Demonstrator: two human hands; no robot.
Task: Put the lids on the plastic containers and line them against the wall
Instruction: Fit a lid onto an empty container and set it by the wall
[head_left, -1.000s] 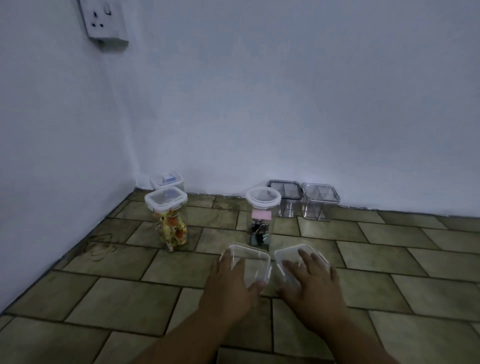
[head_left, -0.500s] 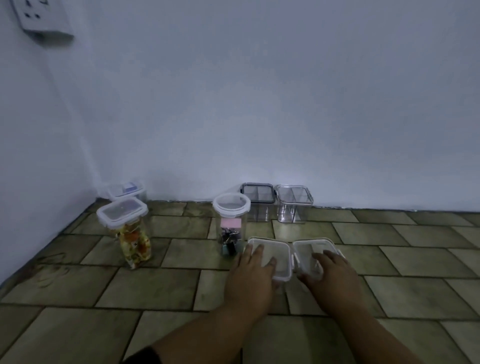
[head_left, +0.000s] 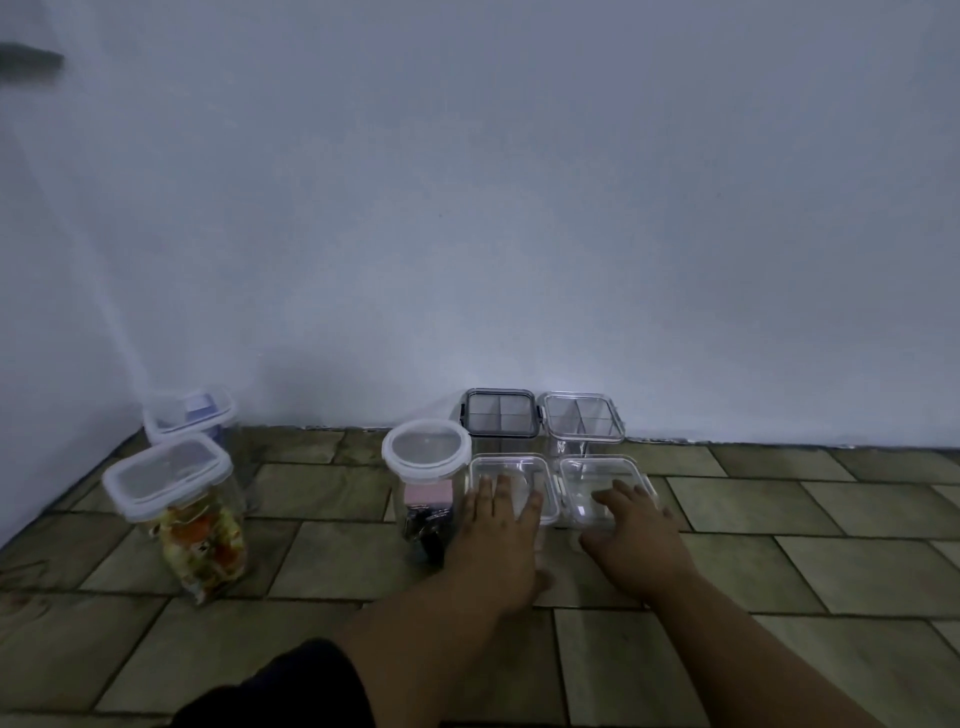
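The left hand (head_left: 496, 551) lies flat, fingers straight and slightly spread, on the lid of a clear square container (head_left: 519, 467). This container stands on the tiled floor (head_left: 779, 519) just right of the round-lidded jar (head_left: 427, 452), touching it or nearly so. The right hand (head_left: 636, 545) is also opened out, its fingers resting on the lid of a second clear square container (head_left: 592, 470). That one stands one place further right of the jar, just beside the first. Neither hand grips anything.

Behind and right of the jar, two divided containers stand side by side at the foot of the wall (head_left: 519, 234): a dark-rimmed one (head_left: 500, 413), then a clear-rimmed one (head_left: 581, 420), both lidded.

Well left of the jar stands a tall lidded container with colourful contents (head_left: 171, 480). Behind that one, left of the jar, a low lidded box (head_left: 189, 415) sits in the corner. The jar itself holds something pink above dark pieces. A dark sleeve (head_left: 291, 691) covers the upper left arm.
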